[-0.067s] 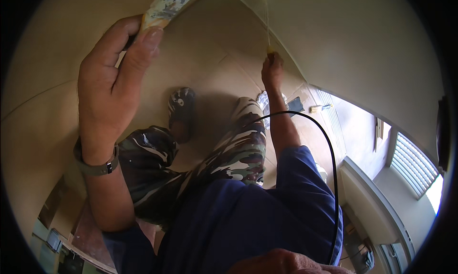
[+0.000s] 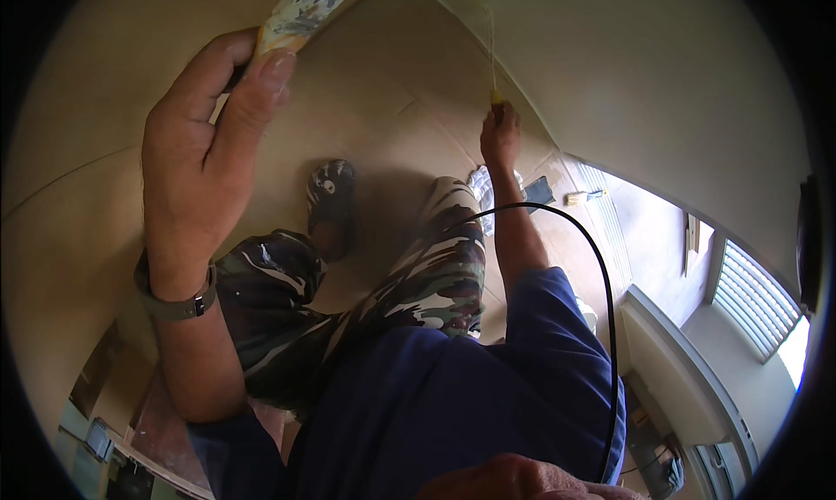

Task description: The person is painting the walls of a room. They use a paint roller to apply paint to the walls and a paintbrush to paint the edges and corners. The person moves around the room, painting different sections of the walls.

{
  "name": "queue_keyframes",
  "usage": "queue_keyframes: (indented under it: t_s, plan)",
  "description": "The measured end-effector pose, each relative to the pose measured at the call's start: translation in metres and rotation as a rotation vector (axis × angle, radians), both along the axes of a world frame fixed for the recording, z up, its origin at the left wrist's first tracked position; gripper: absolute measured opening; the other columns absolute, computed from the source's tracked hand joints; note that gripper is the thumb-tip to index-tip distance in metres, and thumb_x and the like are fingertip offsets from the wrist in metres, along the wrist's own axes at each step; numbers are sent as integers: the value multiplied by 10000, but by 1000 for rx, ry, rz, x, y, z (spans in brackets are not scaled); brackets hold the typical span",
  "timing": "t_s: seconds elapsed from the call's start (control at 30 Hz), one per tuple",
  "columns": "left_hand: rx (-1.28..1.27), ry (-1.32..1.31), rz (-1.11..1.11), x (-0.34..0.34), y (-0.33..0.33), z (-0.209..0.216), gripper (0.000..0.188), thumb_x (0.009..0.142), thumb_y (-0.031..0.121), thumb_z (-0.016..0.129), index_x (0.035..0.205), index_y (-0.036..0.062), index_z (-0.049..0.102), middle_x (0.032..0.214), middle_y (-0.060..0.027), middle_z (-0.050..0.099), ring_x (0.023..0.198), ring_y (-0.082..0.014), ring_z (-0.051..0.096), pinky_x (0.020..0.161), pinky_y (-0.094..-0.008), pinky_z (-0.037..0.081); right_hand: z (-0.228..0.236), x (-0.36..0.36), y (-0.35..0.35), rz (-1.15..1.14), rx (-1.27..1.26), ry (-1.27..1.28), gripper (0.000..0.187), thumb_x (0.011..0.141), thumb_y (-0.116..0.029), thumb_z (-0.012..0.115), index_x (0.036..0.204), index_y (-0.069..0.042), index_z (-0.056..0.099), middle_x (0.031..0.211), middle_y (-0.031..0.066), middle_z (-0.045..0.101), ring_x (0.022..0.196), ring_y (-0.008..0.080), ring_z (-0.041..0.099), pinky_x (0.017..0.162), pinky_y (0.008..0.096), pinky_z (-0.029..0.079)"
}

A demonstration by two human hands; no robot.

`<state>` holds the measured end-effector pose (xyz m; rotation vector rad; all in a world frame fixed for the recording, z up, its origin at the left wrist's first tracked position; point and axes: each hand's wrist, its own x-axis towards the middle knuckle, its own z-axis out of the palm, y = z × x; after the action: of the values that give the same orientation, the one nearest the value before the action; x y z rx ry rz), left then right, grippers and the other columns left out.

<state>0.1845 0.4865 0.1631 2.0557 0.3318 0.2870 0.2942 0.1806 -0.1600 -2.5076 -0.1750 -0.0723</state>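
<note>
My left hand [image 2: 196,152], raised at the upper left, pinches the lower end of a flat, pale object [image 2: 309,13] between thumb and fingers. It is smeared with white and dark patches, with orange near my thumb; its far end runs out of the picture. My right hand [image 2: 501,139] is stretched out in front, closed round the handle of a slim tool [image 2: 496,97]. Yellow shows at its front, with dark below, and a long, thin, pale shaft or blade points away along the wall. Whether the tip touches the wall, I cannot tell.
A pale wall [image 2: 662,91] rises on the right from the tan tiled floor [image 2: 392,108]. A brush [image 2: 583,198], a dark flat piece [image 2: 540,191] and a crumpled plastic sheet [image 2: 481,187] lie by my right forearm. A black cable [image 2: 601,274] arches over my right arm.
My right hand has drawn slightly back toward me with the slim tool. My left hand and the pale object stay nearly still.
</note>
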Motion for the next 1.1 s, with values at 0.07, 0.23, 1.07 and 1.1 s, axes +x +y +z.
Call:
queue_keyframes:
  t_s: [0.07, 0.23, 1.07, 1.1]
  plan:
    - [26, 3, -12, 0, 0, 1, 264, 898, 234, 571, 998, -9, 596, 742, -22, 581, 693, -76, 522, 643, -213, 418, 8, -16, -24, -57, -66, 75, 359, 844, -206, 540, 1164, -54, 481, 1048, 212, 543, 943, 386, 541, 785, 449, 450]
    - [20, -18, -32, -1, -2, 0, 267, 900, 239, 569, 992, -11, 593, 742, -18, 576, 692, -71, 515, 645, -213, 416, 7, -54, -99, -121, -172, 57, 353, 837, -199, 560, 1153, -59, 486, 1021, 199, 556, 932, 378, 551, 764, 449, 461]
    - [30, 32, -2, -1, 1, -3, 259, 901, 223, 561, 995, -17, 588, 762, -24, 583, 716, -74, 505, 673, -208, 416, -29, -1, 11, -10, 52, -47, 342, 831, -214, 539, 1136, -74, 472, 1001, 213, 550, 878, 403, 557, 698, 482, 473]
    - [27, 38, 1, 0, 2, -3, 258, 900, 220, 561, 995, -18, 588, 765, -27, 583, 718, -75, 507, 677, -209, 418, -31, 4, 21, -3, 56, -57, 341, 831, -214, 538, 1135, -75, 471, 998, 214, 549, 879, 405, 557, 693, 484, 474]
